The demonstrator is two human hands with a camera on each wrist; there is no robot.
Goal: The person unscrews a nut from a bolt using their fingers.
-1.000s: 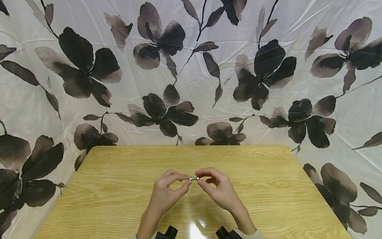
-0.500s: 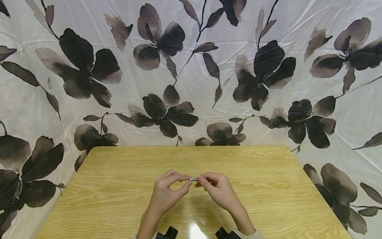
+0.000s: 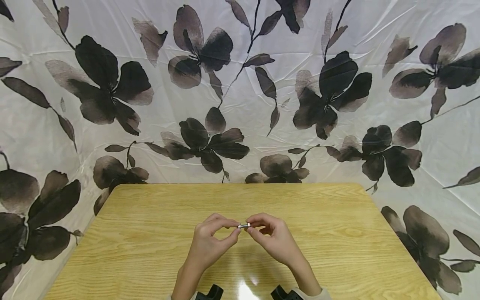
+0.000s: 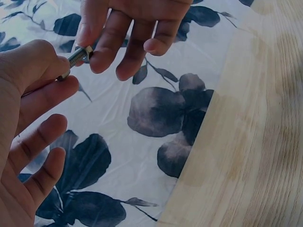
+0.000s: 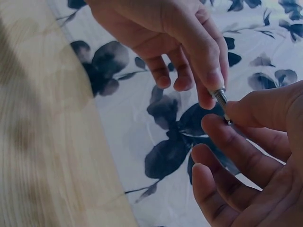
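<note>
A small silver bolt [image 3: 244, 226] with a threaded shank is held level between both hands, above the table. My left hand [image 3: 211, 239] pinches its left end between thumb and index finger. At the bolt's right end, the thumb and index fingertip of my right hand [image 3: 274, 236] stand on either side of a wider hex piece [image 4: 88, 51]; which end is head and which is nut I cannot tell. Bare thread [image 5: 221, 98] shows between the two hands. The other fingers of both hands are loosely bent, away from the bolt.
Under the hands lies a light wood-grain table [image 3: 150, 216], its far edge against a white cloth [image 3: 262, 104] with dark flowers. Black wrist-worn devices [image 3: 211, 292] sit at the bottom of the head view. A bright reflection shows on the tabletop.
My right fingers closed further over the bolt's right end half a second ago, then drew back so that end shows again. The left hand has stayed nearly still.
</note>
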